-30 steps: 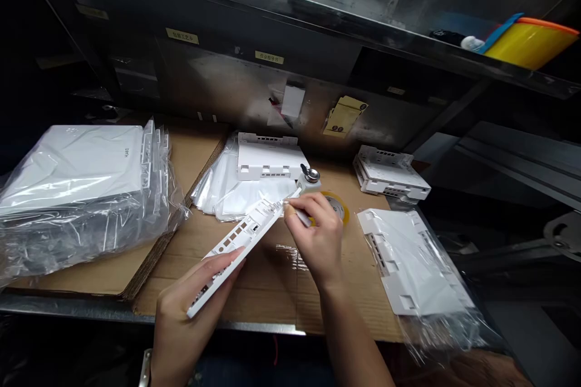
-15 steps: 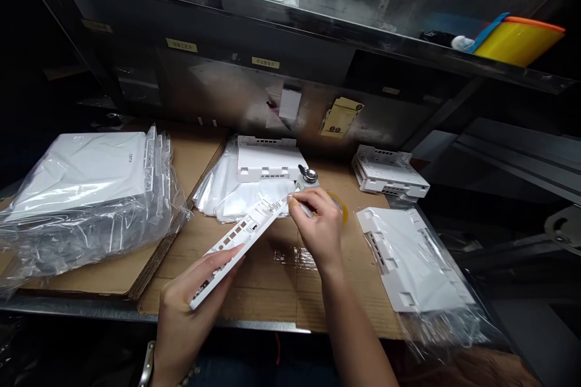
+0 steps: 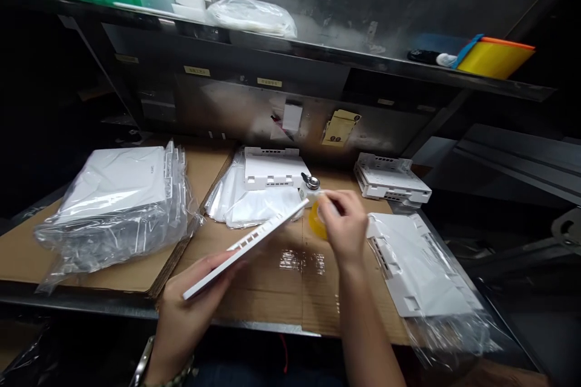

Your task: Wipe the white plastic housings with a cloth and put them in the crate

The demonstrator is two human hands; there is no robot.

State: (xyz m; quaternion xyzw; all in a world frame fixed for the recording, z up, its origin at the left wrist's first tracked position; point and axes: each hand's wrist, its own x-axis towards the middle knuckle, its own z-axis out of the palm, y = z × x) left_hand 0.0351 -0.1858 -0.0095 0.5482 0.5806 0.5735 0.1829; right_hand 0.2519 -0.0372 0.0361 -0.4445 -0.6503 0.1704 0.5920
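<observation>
My left hand (image 3: 195, 296) is closed round the lower end of a white plastic housing panel (image 3: 254, 242). The panel is held tilted, its thin edge with a row of port openings towards me and its far end up to the right. My right hand (image 3: 345, 224) is apart from the panel's far end, with fingers pinched; what they hold, if anything, is too blurred to name. Beside its fingers lies a yellow tape roll (image 3: 316, 222), partly hidden. Just behind stands a small white bottle with a metal dish top (image 3: 311, 182).
Bagged white housings (image 3: 122, 178) are stacked at left on cardboard. A white housing (image 3: 275, 169) rests on clear plastic bags (image 3: 258, 208). More housings (image 3: 393, 176) stand at back right, and a bagged one (image 3: 422, 260) lies at right. A metal shelf (image 3: 318, 51) spans above.
My right hand has moved right, away from the panel's far end. The panel has turned, showing its face less. The view has shifted, bringing a green bin into sight at upper left.
</observation>
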